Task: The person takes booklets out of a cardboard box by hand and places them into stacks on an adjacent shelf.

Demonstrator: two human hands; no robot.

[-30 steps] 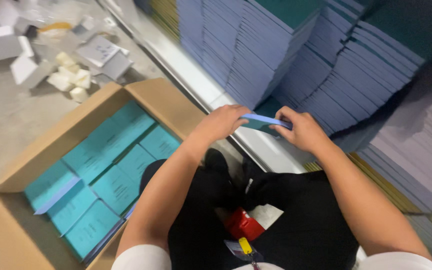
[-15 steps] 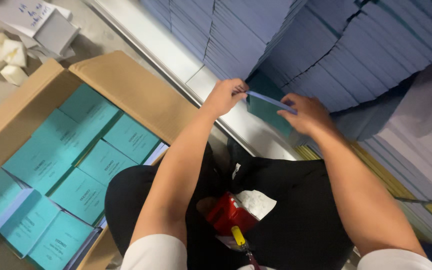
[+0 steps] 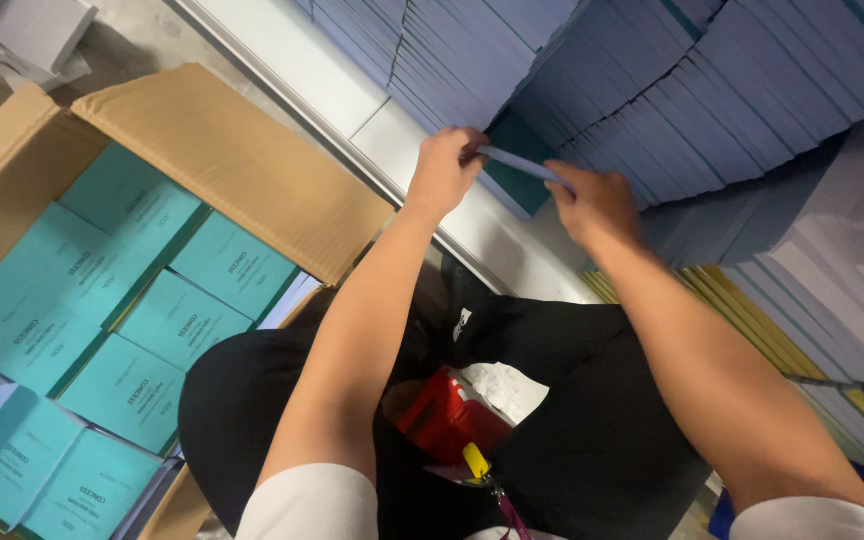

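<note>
Both hands pinch one thin lilac-blue card (image 3: 514, 162) — left hand (image 3: 444, 172) at one end, right hand (image 3: 592, 203) at the other — against the foot of the leaning card stacks (image 3: 652, 90). A tug could topple those stacks. Room lies leftward, over the cardboard box (image 3: 232, 160) of teal packs (image 3: 232, 262).

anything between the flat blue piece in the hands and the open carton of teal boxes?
Nothing visible. Left hand and right hand pinch the flat blue piece in front of the stacks. The cardboard carton sits open on the person's left; only its raised flap lies between.
</note>
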